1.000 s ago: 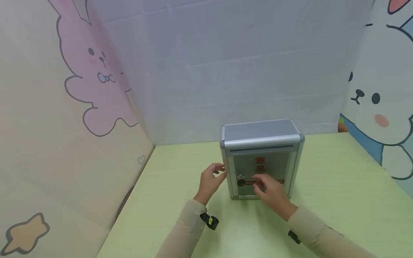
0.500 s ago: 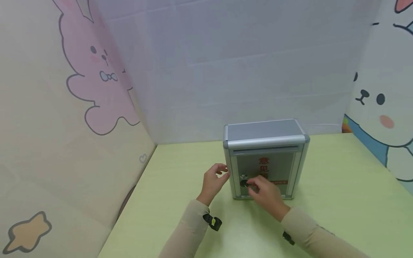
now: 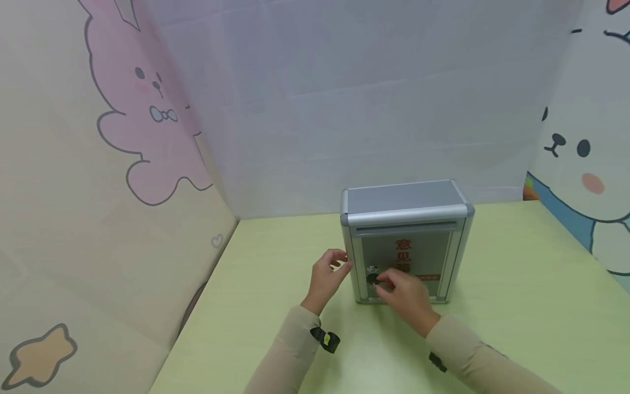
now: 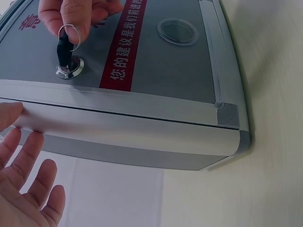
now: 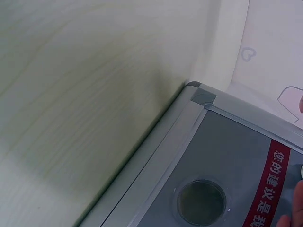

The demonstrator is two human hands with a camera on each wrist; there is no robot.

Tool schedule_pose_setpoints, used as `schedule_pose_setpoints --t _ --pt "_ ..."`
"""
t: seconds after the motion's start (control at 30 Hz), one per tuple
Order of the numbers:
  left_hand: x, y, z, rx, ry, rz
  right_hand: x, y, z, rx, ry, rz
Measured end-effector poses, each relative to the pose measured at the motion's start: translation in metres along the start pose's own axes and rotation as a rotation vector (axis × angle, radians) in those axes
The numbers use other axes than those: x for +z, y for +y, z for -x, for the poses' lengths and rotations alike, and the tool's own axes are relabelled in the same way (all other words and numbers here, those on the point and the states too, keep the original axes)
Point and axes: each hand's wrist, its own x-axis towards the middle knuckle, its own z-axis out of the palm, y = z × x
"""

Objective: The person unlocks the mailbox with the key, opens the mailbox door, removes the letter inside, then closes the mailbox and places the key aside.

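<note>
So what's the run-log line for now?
left hand: at side of box; right hand: pinches key; key: in lock; box: upright

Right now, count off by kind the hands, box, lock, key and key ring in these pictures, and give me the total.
Left hand and right hand: 2
Metal box: 1
Lock: 1
Black key: 1
Key ring: 1
Total: 6

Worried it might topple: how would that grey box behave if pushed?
The grey box is probably stiff, given its metal-looking frame. Its smooth panels may feel slippery. Taller than deep, it could tip if pushed high.
</note>
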Motion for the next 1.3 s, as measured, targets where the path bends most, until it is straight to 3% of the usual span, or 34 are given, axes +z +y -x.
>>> schedule_pose_setpoints --t 0.17,0.37,0.73,1.17,1.3 --pt "0.0 -0.001 -0.002 0.04 -0.008 -0.017 0.0 0.001 -0.004 -0.074 0.028 0.006" --pt "-0.001 0.001 -0.002 0.03 -0.024 -0.016 0.0 0.002 -0.006 -0.157 0.082 0.03" --pt "0.003 -0.001 -0.002 -0.008 -0.009 -0.003 0.005 0.0 -0.004 -0.154 0.137 0.033" --pt "0.003 0.0 0.001 0.003 0.007 0.02 0.015 -0.014 0.003 0.12 0.091 -0.035" --pt "0.004 0.003 0.001 0.011 0.005 0.014 0.018 -0.017 0.003 0.272 0.062 -0.138"
